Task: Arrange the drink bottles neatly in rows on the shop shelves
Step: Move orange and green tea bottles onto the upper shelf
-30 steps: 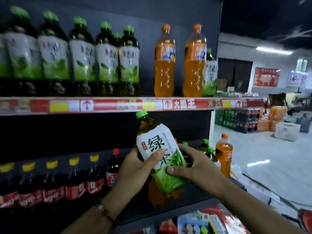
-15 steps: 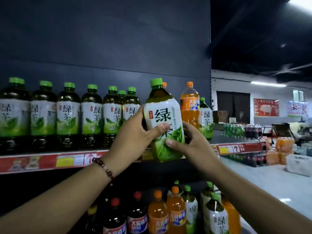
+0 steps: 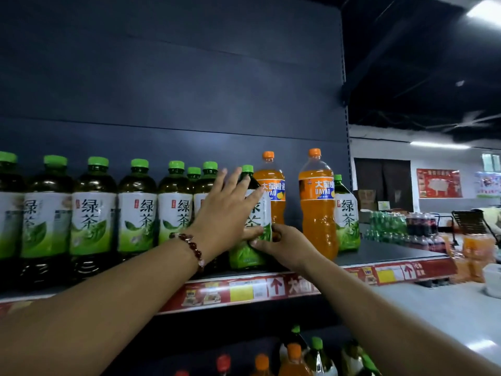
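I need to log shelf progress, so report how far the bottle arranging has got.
Done: a row of green tea bottles stands upright along the upper shelf. In hand: another green tea bottle sits at the row's right end, the left hand flat against it and the right hand pinching its lower label. Left: a lone green tea bottle stands behind the orange soda bottles; the lower shelf looks mixed.

Green tea bottle (image 3: 250,251) label half hidden
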